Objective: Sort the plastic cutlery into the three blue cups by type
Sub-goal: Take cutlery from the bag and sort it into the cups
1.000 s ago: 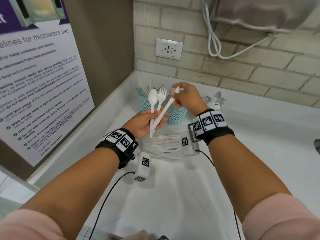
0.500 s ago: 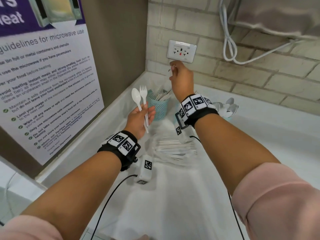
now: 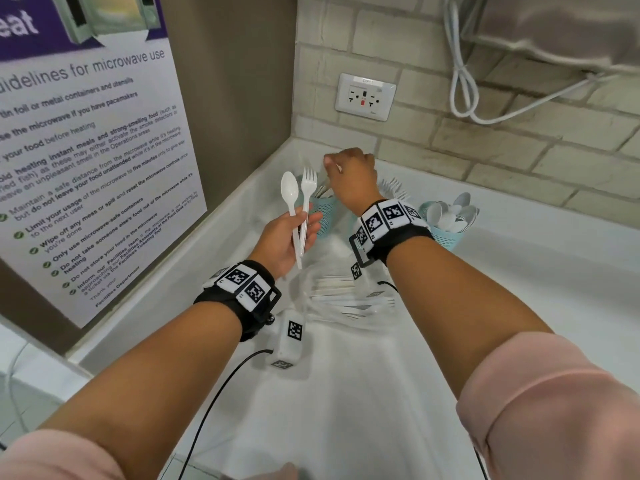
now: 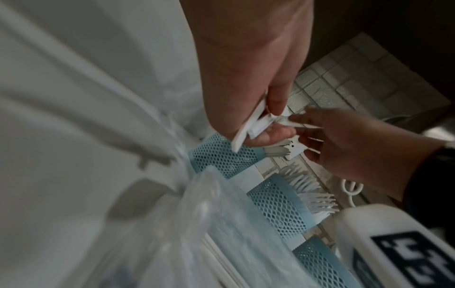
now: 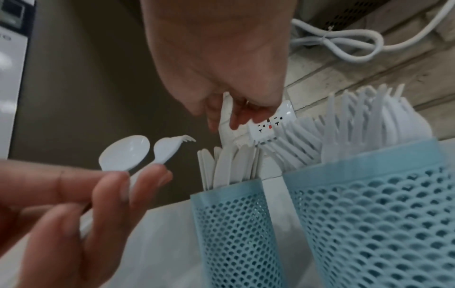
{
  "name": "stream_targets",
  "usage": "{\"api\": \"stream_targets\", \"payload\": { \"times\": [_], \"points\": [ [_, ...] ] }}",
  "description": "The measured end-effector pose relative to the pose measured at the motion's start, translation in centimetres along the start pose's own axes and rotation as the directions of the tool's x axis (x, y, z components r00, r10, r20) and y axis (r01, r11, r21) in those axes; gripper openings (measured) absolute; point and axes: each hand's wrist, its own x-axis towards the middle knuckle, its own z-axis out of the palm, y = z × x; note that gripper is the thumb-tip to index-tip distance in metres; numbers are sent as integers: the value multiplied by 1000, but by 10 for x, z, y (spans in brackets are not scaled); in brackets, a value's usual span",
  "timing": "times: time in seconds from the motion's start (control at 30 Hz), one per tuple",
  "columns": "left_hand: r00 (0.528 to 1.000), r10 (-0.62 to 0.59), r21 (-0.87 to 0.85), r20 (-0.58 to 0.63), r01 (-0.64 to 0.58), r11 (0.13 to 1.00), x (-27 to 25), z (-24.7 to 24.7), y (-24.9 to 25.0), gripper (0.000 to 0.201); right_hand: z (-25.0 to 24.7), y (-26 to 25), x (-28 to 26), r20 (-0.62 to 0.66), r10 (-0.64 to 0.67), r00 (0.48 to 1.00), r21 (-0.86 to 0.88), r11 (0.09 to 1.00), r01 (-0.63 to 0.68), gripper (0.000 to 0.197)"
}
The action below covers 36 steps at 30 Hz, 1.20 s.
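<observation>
My left hand [image 3: 304,230] grips a white spoon [image 3: 289,192] and a white fork [image 3: 308,188] by their handles, heads up, just left of the cups. My right hand [image 3: 332,168] hangs over the left blue mesh cup [image 3: 327,216] and pinches a white knife [image 5: 226,115], whose lower end reaches among the knives [image 5: 226,163] standing in that cup [image 5: 234,224]. The middle cup [image 5: 381,214] holds several forks [image 3: 394,188] and is mostly hidden behind my right wrist in the head view. The right cup [image 3: 446,235] holds spoons [image 3: 450,213].
A clear plastic bag [image 3: 346,296] with more white cutlery lies on the white counter [image 3: 346,393] between my wrists. A white marker-tagged box [image 3: 294,337] with a black cable lies nearer me. A wall socket [image 3: 365,97], a looped white cable [image 3: 464,91] and a poster [image 3: 86,168] surround the corner.
My right hand took the knife from my left hand, lifted it toward the socket, then lowered it over the left cup. My left hand keeps the spoon and fork.
</observation>
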Motion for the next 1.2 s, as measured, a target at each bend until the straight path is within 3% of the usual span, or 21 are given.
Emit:
{"api": "stream_targets", "payload": {
  "times": [0.1,0.17,0.27,0.43,0.5,0.6,0.67,0.77,0.87,1.03,1.13,1.2],
  "points": [
    [999,1,33,40,-3,999,-2,8,0,21,-16,-3,-10,29,-16,999,338,941,6,36],
    [997,-7,61,71,2,998,-4,16,-1,20,-28,3,-15,94,-37,995,377,926,-1,28],
    [993,-28,103,119,16,995,-9,28,-6,25,-50,19,-15,61,4,998,479,877,-33,19],
    [979,-63,183,194,27,983,-11,48,-12,30,-82,31,-20,241,133,961,492,837,-240,47],
    [976,-69,208,205,26,978,-11,56,-12,29,-86,35,-20,201,201,959,566,775,-281,38],
    [980,-85,229,178,42,972,-10,60,-14,31,-99,42,-17,26,382,924,708,645,-287,9],
    [986,-98,261,138,59,964,-7,59,-17,33,-107,50,-12,-149,478,866,733,641,-228,19],
    [990,-112,303,81,82,949,-5,56,-21,36,-105,59,-6,-390,463,796,661,743,-108,10],
    [984,-160,279,77,133,951,-5,55,-22,45,-89,61,-12,-434,398,808,565,819,-100,17],
    [966,-230,241,116,197,950,-3,54,-24,59,-54,69,-27,-292,282,914,388,909,-156,26],
    [970,-218,271,104,183,945,-4,53,-24,48,-40,74,-31,-219,258,941,244,948,-203,24],
    [972,-210,292,106,172,941,-3,52,-25,42,-35,77,-32,-150,210,966,50,978,-204,27]
  ]
}}
